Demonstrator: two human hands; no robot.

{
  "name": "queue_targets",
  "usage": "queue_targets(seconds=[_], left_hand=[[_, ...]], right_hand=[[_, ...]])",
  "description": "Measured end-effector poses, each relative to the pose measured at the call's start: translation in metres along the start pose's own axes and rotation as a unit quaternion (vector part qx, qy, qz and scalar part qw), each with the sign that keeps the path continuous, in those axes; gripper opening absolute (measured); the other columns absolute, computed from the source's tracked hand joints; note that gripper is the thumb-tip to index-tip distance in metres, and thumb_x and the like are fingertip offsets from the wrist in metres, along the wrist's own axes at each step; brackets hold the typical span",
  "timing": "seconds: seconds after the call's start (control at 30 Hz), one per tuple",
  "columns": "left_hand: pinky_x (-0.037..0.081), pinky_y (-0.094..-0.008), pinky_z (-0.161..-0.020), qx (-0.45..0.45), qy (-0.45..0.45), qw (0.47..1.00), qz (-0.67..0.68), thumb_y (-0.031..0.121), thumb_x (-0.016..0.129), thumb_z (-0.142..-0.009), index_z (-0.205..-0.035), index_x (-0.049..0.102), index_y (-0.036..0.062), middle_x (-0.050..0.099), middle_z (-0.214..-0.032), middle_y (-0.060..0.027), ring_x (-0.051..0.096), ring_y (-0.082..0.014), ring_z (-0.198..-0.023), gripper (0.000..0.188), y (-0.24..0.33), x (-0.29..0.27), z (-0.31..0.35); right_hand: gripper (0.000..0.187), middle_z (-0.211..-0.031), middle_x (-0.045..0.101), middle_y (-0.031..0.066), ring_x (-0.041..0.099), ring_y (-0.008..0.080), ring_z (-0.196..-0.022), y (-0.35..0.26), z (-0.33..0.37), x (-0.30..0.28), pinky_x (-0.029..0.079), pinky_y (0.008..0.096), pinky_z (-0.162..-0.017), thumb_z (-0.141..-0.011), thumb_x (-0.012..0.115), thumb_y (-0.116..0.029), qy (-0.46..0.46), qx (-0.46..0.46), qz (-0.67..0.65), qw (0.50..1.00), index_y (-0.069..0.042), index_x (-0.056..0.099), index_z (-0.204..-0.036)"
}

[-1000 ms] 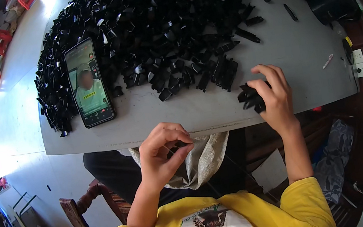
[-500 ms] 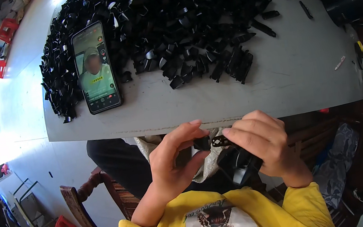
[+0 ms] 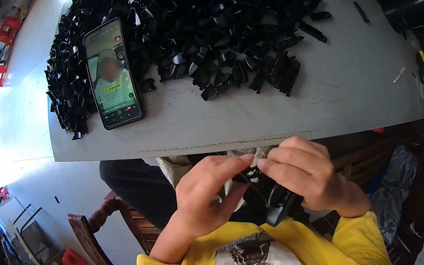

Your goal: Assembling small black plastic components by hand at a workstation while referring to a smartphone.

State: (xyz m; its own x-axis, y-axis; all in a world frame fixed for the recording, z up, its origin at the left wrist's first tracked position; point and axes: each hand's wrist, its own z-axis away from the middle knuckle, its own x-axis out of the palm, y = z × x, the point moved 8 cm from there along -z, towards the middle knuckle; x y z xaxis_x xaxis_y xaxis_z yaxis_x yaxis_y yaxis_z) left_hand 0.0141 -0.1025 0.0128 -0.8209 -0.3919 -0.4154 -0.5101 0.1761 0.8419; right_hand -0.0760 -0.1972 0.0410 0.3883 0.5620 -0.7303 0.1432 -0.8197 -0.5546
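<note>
Just past the table's front edge, over my lap, my two hands nearly meet at the fingertips. My right hand (image 3: 309,175) is closed on a black plastic part (image 3: 279,204), whose glossy curved body hangs below the fingers. Thumb and forefinger of my left hand (image 3: 207,191) close at the part's left side, on a small black piece largely hidden by the fingers. A thin dark edge shows between the two hands. Beyond them, a large heap of black curved plastic pieces (image 3: 196,25) covers the far side of the grey table (image 3: 168,131).
A phone (image 3: 115,86) with its screen lit lies against the heap's left side. Several loose black pieces (image 3: 361,11) and a white marker-like stick (image 3: 398,75) lie on the right. A black bucket (image 3: 407,7) stands at the far right, and a wooden chair (image 3: 87,233) is behind me.
My hands have come together, and the small piece in my left fingers has met the right-hand part. That part has tilted, and its cut-out end is now covered.
</note>
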Motion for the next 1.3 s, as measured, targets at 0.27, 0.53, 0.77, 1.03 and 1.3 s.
queue_targets(seconds=[0.27, 0.53, 0.77, 1.03, 1.3], left_hand=[[0.041, -0.0429, -0.103, -0.24, 0.039, 0.852, 0.464, 0.055, 0.017, -0.099, -0.126, 0.044, -0.0083, 0.057, -0.119, -0.0308, 0.055, -0.0349, -0.117, 0.074, -0.014, 0.024, 0.008], [0.048, -0.0418, -0.093, -0.236, 0.052, 0.795, 0.557, 0.052, 0.013, -0.1, -0.111, 0.056, -0.0083, 0.063, -0.102, -0.0285, 0.063, -0.0359, -0.102, 0.075, -0.008, 0.029, 0.022], [0.046, -0.0317, -0.074, -0.138, 0.112, 0.982, -0.064, -0.004, 0.058, -0.079, -0.096, 0.063, -0.0018, 0.061, -0.09, -0.0128, 0.059, -0.0248, -0.082, 0.018, -0.04, -0.029, -0.006], [0.048, -0.0355, -0.069, -0.111, 0.106, 0.956, -0.251, 0.004, 0.07, -0.073, -0.093, 0.062, 0.0082, 0.055, -0.092, -0.0086, 0.057, -0.0282, -0.083, 0.021, -0.062, -0.019, -0.05], [0.05, -0.0306, -0.07, -0.036, 0.179, 0.966, -0.185, -0.006, 0.074, -0.067, -0.082, 0.064, 0.0013, 0.062, -0.096, -0.0123, 0.064, -0.0257, -0.082, 0.02, -0.047, -0.031, -0.031]], right_hand=[[0.016, -0.076, 0.059, 0.0064, 0.056, 0.016, -0.062, -0.042, 0.006, 0.03, 0.046, 0.0264, -0.051, -0.063, 0.062, -0.009, -0.032, -0.088, -0.028, 0.995, 0.0, 0.063, -0.077], [0.012, -0.077, 0.06, 0.015, 0.06, 0.0222, -0.061, -0.062, 0.009, 0.036, 0.051, 0.0305, -0.054, -0.065, 0.063, -0.003, 0.042, -0.138, -0.058, 0.988, 0.004, 0.062, -0.075], [0.053, -0.117, 0.055, 0.0193, 0.058, 0.0338, -0.104, -0.007, 0.026, 0.07, 0.05, 0.04, -0.086, -0.074, 0.071, -0.014, -0.111, 0.113, -0.122, 0.98, 0.003, 0.054, -0.121], [0.018, -0.087, 0.059, 0.01, 0.058, 0.025, -0.069, 0.091, 0.014, -0.009, 0.044, 0.0334, -0.057, -0.086, 0.062, -0.006, 0.1, 0.241, 0.139, 0.955, -0.004, 0.061, -0.104], [0.018, -0.081, 0.056, 0.0077, 0.057, 0.024, -0.067, 0.098, 0.042, -0.019, 0.044, 0.0309, -0.056, -0.081, 0.068, -0.006, 0.104, 0.295, 0.237, 0.92, -0.004, 0.058, -0.096]])
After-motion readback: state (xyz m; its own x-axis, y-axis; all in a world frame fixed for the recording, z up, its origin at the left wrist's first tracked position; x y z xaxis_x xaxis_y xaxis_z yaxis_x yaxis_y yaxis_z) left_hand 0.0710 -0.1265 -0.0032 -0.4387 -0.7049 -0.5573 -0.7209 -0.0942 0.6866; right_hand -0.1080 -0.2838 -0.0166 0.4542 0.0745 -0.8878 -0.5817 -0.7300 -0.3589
